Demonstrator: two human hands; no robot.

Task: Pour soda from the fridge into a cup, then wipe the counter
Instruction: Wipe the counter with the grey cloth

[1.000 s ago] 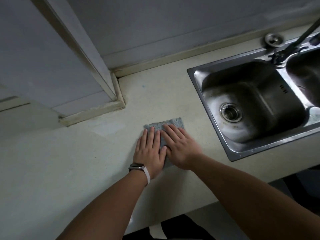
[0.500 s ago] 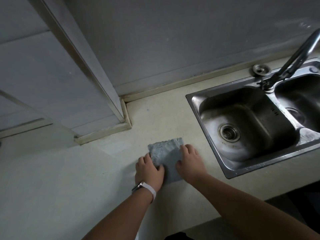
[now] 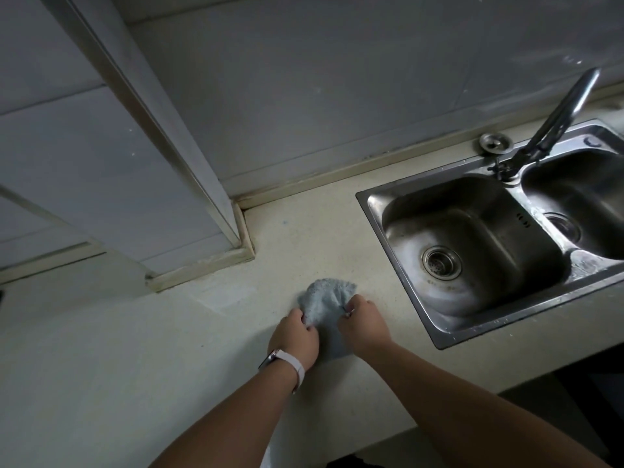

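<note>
Two hands of yours meet at the lower middle of the frame, both on the blue-grey cloth. Your left hand, the one with the pale-strapped watch on its wrist, curls its fingers round the cloth's left edge, and your right hand pinches the right edge, knuckles up. The cloth is bunched between them, its upper part raised and crumpled above your fingers, its lower part lying flat on the pale table between your wrists. It sits near the left rim of the steel sink but apart from it, with bare table between. The sink fills the right of the frame and has two basins; the nearer one shows a round drain strainer at its bottom, and the second basin runs off the right edge. A metal faucet rises slanted from the strip between the basins towards the upper right. Just behind the sink, near the wall, a round metal stopper lies on the table. At upper left a grey wall corner juts out onto the table, with a cream strip along its foot.
</note>
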